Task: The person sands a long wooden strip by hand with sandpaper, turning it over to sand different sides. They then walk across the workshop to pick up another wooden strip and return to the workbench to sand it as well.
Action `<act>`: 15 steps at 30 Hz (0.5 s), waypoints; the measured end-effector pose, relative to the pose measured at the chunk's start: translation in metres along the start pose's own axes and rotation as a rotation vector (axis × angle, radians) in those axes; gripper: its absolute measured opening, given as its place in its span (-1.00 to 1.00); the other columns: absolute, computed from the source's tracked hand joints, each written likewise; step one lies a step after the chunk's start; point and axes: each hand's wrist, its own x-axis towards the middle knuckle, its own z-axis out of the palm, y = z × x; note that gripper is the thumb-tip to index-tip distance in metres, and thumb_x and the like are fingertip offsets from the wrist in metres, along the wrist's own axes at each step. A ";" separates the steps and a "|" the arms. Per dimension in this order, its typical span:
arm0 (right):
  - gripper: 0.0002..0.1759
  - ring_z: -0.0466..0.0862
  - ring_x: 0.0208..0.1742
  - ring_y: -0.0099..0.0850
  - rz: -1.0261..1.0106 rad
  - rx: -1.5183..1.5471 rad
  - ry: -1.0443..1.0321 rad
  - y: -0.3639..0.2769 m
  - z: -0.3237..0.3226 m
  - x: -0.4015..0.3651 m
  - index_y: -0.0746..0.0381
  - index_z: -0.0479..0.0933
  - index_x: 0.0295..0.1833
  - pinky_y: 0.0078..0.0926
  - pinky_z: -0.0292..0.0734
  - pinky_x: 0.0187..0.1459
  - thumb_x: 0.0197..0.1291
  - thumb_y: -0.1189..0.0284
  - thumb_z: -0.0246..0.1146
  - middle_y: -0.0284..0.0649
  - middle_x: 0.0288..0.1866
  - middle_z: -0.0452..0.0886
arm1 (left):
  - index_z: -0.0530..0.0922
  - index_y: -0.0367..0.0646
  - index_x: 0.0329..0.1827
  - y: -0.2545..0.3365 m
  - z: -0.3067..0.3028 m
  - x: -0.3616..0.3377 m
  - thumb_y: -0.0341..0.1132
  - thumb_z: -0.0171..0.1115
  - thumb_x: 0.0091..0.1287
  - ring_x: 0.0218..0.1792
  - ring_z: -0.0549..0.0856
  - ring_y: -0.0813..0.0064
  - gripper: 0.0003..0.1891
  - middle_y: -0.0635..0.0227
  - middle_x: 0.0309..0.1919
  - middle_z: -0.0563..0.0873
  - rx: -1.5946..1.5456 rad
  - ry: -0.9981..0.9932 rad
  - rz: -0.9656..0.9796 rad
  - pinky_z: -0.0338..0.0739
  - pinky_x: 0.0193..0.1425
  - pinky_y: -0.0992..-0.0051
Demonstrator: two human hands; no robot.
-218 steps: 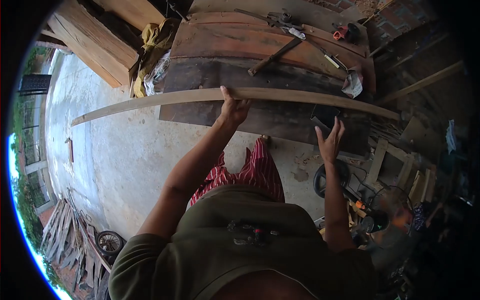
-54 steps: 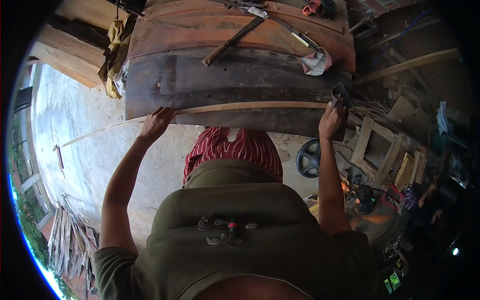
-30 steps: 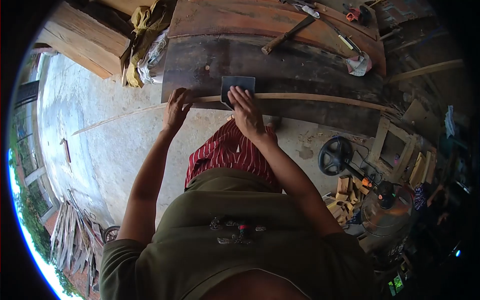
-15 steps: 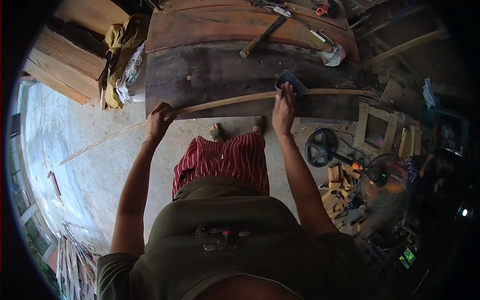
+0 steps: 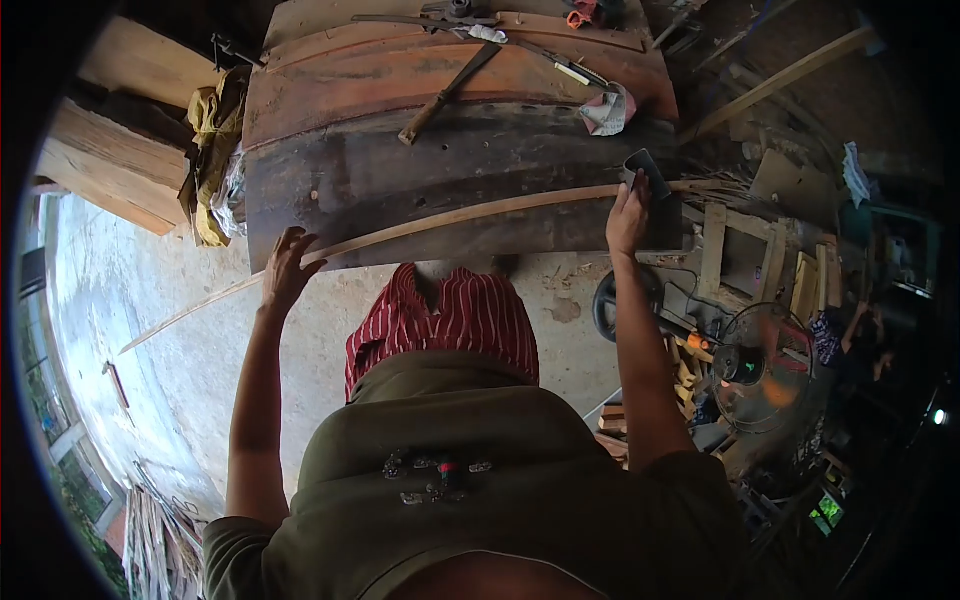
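A long, thin wooden strip (image 5: 470,213) lies across the dark front part of the worktable (image 5: 400,160), and its left end sticks out past the table's edge over the floor. My left hand (image 5: 287,268) is at the strip near the table's left corner, thumb and fingers apart, loosely about the wood. Toward the strip's right end, my right hand (image 5: 630,218) presses a dark grey sheet that looks like sandpaper (image 5: 650,172) around the strip. The sheet is bent up, and my fingers cover part of it.
On the table's far part lie a long wooden-handled blade (image 5: 450,95), a cutter-like tool (image 5: 572,72) and a crumpled paper piece (image 5: 608,112). A standing fan (image 5: 755,365) and wood offcuts (image 5: 690,375) are on the right. Thick timber (image 5: 120,160) stands at left; another person's arm (image 5: 855,325) shows far right.
My right hand has slid the sandpaper rightward along the strip. My left hand's fingers have loosened and spread from their grip on the strip. The view has shifted a little.
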 end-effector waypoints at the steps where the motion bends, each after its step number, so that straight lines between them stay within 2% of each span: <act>1: -0.51 0.33 0.49 -0.05 -0.175 -0.065 -0.020 -0.005 0.011 -0.009 0.40 0.33 0.41 -0.11 0.25 0.46 0.52 0.33 -0.02 0.06 0.47 0.33 | 0.57 -0.08 0.17 0.023 0.008 0.014 -0.26 0.51 0.10 0.14 0.59 0.16 -0.47 0.23 0.11 0.57 -0.035 -0.053 -0.022 0.53 0.19 0.22; 3: -0.48 0.32 0.51 -0.10 -0.382 0.064 -0.168 -0.047 0.013 -0.036 0.38 0.33 0.41 -0.11 0.23 0.49 0.39 0.47 0.13 -0.06 0.49 0.34 | 0.61 -0.08 0.09 0.075 0.029 0.039 -0.21 0.45 0.16 0.09 0.61 0.15 -0.58 0.24 0.05 0.61 -0.060 -0.033 0.049 0.53 0.15 0.23; 5: -0.55 0.32 0.51 -0.12 -0.549 0.148 -0.377 -0.067 0.000 -0.047 0.35 0.37 0.40 -0.16 0.22 0.48 0.45 0.48 0.06 -0.08 0.48 0.36 | 0.66 -0.08 -0.04 0.105 0.053 0.056 -0.22 0.41 0.19 0.04 0.63 0.15 -0.70 0.28 -0.03 0.65 -0.058 -0.072 0.051 0.53 0.11 0.23; 6: -0.55 0.32 0.51 -0.12 -0.538 0.146 -0.374 -0.050 -0.004 -0.038 0.35 0.37 0.40 -0.16 0.22 0.48 0.45 0.48 0.06 -0.08 0.48 0.36 | 0.68 -0.08 -0.11 0.114 0.062 0.063 -0.23 0.40 0.20 0.01 0.63 0.16 -0.76 0.30 -0.08 0.67 -0.083 -0.109 0.032 0.52 0.09 0.23; 7: -0.51 0.33 0.50 -0.12 -0.511 0.145 -0.329 -0.023 -0.010 -0.024 0.35 0.35 0.41 -0.14 0.24 0.48 0.39 0.50 0.13 -0.08 0.48 0.37 | 0.71 -0.09 -0.25 0.119 0.067 0.063 -0.28 0.39 0.20 -0.06 0.66 0.19 -0.87 0.33 -0.17 0.69 -0.127 -0.042 0.008 0.53 0.03 0.23; 8: -0.46 0.34 0.50 -0.12 -0.485 0.145 -0.291 0.006 -0.018 -0.009 0.35 0.33 0.42 -0.12 0.25 0.48 0.33 0.52 0.19 -0.09 0.47 0.38 | 0.71 -0.09 -0.25 0.123 0.069 0.064 -0.28 0.39 0.20 -0.06 0.66 0.19 -0.87 0.33 -0.17 0.69 -0.126 -0.050 0.005 0.53 0.03 0.23; 10: -0.52 0.39 0.46 -0.11 -0.350 -0.018 -0.118 0.079 -0.037 0.037 0.33 0.31 0.44 -0.15 0.29 0.44 0.46 0.43 0.07 -0.05 0.44 0.41 | 0.72 -0.11 -0.28 0.124 0.067 0.063 -0.33 0.40 0.19 -0.14 0.68 0.20 -0.90 0.31 -0.25 0.68 -0.228 -0.068 -0.081 0.55 -0.03 0.25; 11: -0.49 0.40 0.42 0.02 -0.162 -0.043 -0.068 0.113 -0.047 0.059 0.27 0.28 0.47 -0.08 0.32 0.38 0.56 0.23 -0.11 0.10 0.39 0.42 | 0.73 -0.13 -0.28 0.128 0.064 0.064 -0.35 0.41 0.18 -0.21 0.69 0.20 -0.90 0.29 -0.28 0.68 -0.210 -0.047 -0.068 0.56 -0.08 0.28; 12: -0.49 0.40 0.42 0.02 -0.168 -0.042 -0.070 0.141 -0.060 0.079 0.27 0.28 0.47 -0.08 0.32 0.38 0.56 0.23 -0.11 0.10 0.39 0.42 | 0.73 -0.13 -0.28 0.130 0.063 0.066 -0.35 0.41 0.18 -0.21 0.69 0.20 -0.90 0.29 -0.28 0.68 -0.212 -0.043 -0.073 0.56 -0.08 0.28; 14: -0.41 0.56 0.14 0.22 0.262 -0.155 -0.136 0.186 -0.081 0.117 0.31 0.38 0.37 0.04 0.45 0.12 0.51 0.07 -0.09 0.26 0.17 0.55 | 0.74 -0.14 -0.23 0.130 0.060 0.068 -0.35 0.42 0.19 -0.23 0.69 0.18 -0.87 0.27 -0.27 0.68 -0.200 -0.101 -0.133 0.56 -0.06 0.28; 15: -0.42 0.56 0.13 0.22 0.311 -0.215 -0.205 0.216 -0.082 0.134 0.34 0.44 0.29 0.03 0.45 0.10 0.51 0.07 -0.08 0.27 0.14 0.56 | 0.74 -0.14 -0.20 0.126 0.059 0.070 -0.30 0.40 0.22 -0.25 0.70 0.14 -0.84 0.26 -0.28 0.69 -0.185 -0.122 -0.124 0.56 -0.04 0.26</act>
